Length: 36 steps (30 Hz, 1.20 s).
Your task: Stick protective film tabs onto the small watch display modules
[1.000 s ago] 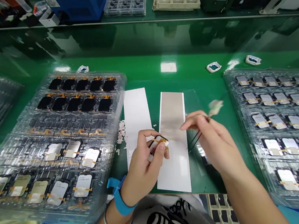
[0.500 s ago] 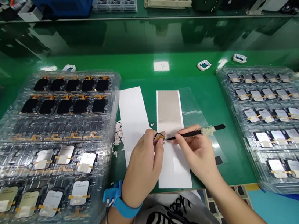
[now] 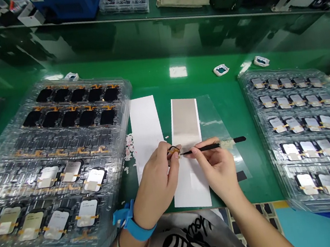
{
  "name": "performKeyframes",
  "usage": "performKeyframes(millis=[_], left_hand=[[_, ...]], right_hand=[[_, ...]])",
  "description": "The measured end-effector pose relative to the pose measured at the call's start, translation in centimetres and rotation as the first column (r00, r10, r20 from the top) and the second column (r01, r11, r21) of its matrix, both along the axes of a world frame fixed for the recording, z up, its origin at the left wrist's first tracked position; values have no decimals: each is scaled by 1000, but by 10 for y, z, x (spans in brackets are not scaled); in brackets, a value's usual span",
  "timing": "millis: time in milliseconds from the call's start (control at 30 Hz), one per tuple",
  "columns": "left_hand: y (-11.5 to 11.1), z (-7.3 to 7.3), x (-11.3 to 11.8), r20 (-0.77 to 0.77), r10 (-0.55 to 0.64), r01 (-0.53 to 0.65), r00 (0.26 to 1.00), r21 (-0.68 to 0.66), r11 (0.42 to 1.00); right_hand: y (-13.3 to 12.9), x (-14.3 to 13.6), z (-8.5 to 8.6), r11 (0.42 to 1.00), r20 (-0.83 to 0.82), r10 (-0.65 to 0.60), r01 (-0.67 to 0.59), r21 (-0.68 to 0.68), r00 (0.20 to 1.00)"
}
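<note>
My left hand (image 3: 160, 175) pinches a small display module (image 3: 173, 151) with a dark edge and an orange flex strip; the fingers cover much of it. Black tweezers (image 3: 207, 148), wrapped in something pale near the rear end, lie in the grip of my right hand (image 3: 218, 165). Their tip points left and meets, or nearly meets, the module's edge; I cannot tell which. Both hands are over a white strip with a grey-beige upper part (image 3: 185, 116). A plain white strip (image 3: 145, 122) lies to its left, partly behind my left hand.
At left stands a clear tray (image 3: 65, 154) of black screens and silver-backed modules; another tray (image 3: 308, 119) of silver-backed modules is at right. Small pinkish-white scraps (image 3: 129, 148) lie beside the plain strip. A transparent sheet (image 3: 212, 112) and small white-framed parts (image 3: 221, 69) rest on the green mat.
The view has shifted slightly. Both hands keep nearly the same pose, with the tweezers still at the module.
</note>
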State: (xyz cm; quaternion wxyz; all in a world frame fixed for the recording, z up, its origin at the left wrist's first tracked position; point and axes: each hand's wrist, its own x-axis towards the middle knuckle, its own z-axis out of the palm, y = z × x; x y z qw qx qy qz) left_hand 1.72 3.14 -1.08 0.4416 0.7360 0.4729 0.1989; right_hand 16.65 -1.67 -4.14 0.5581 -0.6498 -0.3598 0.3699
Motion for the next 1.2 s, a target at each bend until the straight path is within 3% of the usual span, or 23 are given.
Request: performKeyframes(millis=[267, 367, 500, 600, 700, 1067, 1200], left_hand=[[0, 0, -1, 11, 18, -18, 1000, 16, 1000], [-1, -2, -2, 47, 67, -68, 997, 3, 998], [-1, -1, -2, 264, 201, -165, 944, -150, 975], [-2, 4, 0, 461, 253, -99, 850, -332, 938], [-5, 8, 2, 557, 258, 0, 790, -420, 907], [-15, 6, 8, 676, 280, 59, 682, -432, 900], [-17, 3, 9, 657, 273, 37, 703, -418, 908]], right_hand=[[2, 0, 5, 998, 63, -1, -3, 58, 998], [-3, 2, 8, 986, 73, -60, 48, 159, 996], [-8, 6, 12, 929, -61, -180, 190, 318, 982], [-8, 4, 19, 908, -206, -141, 209, 363, 968], [-6, -5, 28, 891, -243, -115, 209, 404, 963], [-1, -21, 29, 880, -188, -99, 175, 441, 977], [-2, -21, 30, 904, -136, -141, 183, 386, 981]])
